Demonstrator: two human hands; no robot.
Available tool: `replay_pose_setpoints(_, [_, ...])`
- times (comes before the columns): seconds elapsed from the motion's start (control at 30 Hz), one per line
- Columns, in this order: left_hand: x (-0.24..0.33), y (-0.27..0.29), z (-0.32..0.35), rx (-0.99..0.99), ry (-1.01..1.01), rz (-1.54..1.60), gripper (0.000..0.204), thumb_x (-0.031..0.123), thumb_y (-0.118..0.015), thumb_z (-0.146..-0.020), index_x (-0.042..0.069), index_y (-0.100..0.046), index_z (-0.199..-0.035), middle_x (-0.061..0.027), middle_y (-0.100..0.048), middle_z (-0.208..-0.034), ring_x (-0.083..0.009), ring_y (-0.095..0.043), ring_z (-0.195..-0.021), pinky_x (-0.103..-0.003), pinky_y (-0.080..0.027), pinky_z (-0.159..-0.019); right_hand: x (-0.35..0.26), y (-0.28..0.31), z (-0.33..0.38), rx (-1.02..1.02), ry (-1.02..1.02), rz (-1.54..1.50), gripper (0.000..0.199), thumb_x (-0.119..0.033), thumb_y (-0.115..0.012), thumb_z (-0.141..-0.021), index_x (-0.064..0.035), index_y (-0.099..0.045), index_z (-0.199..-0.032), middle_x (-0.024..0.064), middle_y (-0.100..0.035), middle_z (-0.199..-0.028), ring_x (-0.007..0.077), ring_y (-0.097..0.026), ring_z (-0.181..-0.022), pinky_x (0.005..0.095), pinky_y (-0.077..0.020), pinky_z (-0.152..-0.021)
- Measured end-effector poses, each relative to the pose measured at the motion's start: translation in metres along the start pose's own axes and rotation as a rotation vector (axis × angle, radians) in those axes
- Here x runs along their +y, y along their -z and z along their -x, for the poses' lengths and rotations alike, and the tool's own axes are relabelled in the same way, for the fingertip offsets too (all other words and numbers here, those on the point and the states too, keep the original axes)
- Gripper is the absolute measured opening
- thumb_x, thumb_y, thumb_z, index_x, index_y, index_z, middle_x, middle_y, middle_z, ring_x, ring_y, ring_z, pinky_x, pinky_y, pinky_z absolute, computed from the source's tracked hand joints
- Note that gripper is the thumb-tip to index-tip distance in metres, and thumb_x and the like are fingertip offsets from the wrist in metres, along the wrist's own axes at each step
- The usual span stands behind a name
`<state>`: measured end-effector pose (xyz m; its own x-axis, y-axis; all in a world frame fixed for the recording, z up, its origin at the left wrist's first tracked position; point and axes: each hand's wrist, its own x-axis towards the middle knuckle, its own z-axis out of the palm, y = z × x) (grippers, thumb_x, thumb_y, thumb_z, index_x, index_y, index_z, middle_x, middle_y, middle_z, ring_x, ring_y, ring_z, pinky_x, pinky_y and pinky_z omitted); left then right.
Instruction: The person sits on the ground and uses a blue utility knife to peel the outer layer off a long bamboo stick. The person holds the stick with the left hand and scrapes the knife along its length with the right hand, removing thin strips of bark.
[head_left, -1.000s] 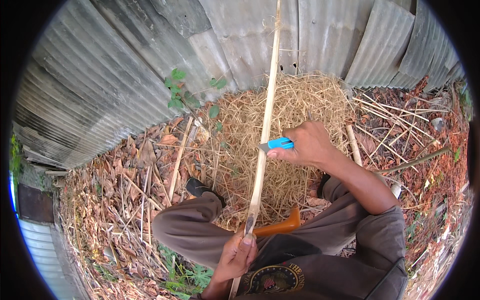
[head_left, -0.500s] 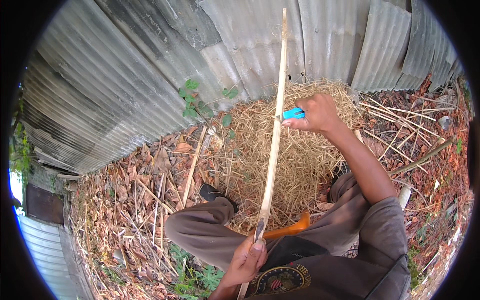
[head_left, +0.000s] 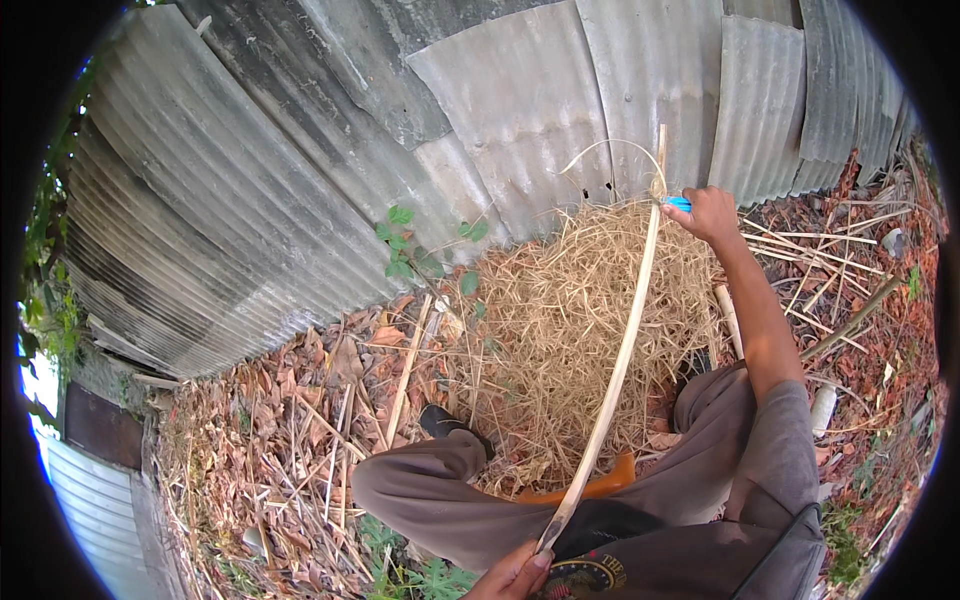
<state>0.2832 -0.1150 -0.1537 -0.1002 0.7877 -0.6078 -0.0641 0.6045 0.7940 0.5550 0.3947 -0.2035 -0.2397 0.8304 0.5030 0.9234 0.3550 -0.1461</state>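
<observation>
My right hand (head_left: 712, 212) has run from mid-stick out to the far tip of the stick (head_left: 620, 355), by the metal wall (head_left: 300, 200), fingers clamped on a blue-handled knife (head_left: 680, 204). A thin curl (head_left: 610, 155) now peels off at the tip, so I judge this stroke's about done. Left hand (head_left: 515, 575) fingers closed round the stick's near end, at my lap. Stick slants over the shavings pile (head_left: 560, 330), which sits below the wall. Orange tool (head_left: 600, 485) lies by my leg.
</observation>
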Motion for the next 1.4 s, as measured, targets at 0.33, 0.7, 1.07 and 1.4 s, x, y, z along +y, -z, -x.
replay_pose_setpoints(0.33, [-0.037,0.061,0.028,0.217,-0.052,-0.455,0.032,0.042,-0.05,-0.096,0.012,-0.06,-0.102,0.0026,-0.047,-0.079,-0.01,-0.044,-0.073,-0.027,-0.038,-0.064,0.064,0.017,0.053,-0.091,-0.469,0.101,0.087,-0.075,-0.031,-0.085,0.0033,-0.068,-0.074,0.0242,-0.065,-0.07,0.0399,-0.066,-0.074,0.0492,-0.0498,-0.07])
replay_pose_setpoints(0.7, [0.008,0.038,-0.031,-0.104,-0.181,0.173,0.032,0.034,-0.038,-0.101,0.006,-0.044,-0.085,0.0015,-0.036,-0.051,-0.0079,-0.03,-0.039,-0.023,-0.026,-0.037,-0.093,0.062,0.027,-0.246,-0.101,-0.431,0.082,-0.08,-0.037,-0.08,-0.0052,-0.062,-0.058,0.0117,-0.053,-0.048,0.0289,-0.059,-0.052,0.0451,-0.0459,-0.053])
replay_pose_setpoints(1.07, [-0.034,0.027,-0.014,0.112,-0.144,-0.284,0.031,0.039,-0.048,-0.097,0.011,-0.06,-0.104,0.0039,-0.044,-0.068,-0.0084,-0.041,-0.062,-0.028,-0.035,-0.053,-0.095,0.024,-0.009,-0.22,-0.125,-0.275,0.085,-0.082,-0.037,-0.077,-0.0047,-0.069,-0.067,0.0143,-0.061,-0.056,0.0304,-0.064,-0.06,0.0444,-0.0487,-0.055])
replay_pose_setpoints(1.4, [-0.028,0.017,0.0,-0.04,0.025,-0.113,0.03,0.037,-0.043,-0.1,0.009,-0.051,-0.093,0.002,-0.04,-0.058,-0.0085,-0.035,-0.049,-0.026,-0.03,-0.044,-0.016,-0.008,-0.018,-0.151,-0.488,-0.032,0.089,-0.08,-0.031,-0.081,-0.0012,-0.07,-0.09,0.0227,-0.067,-0.085,0.036,-0.066,-0.085,0.0474,-0.0507,-0.074])
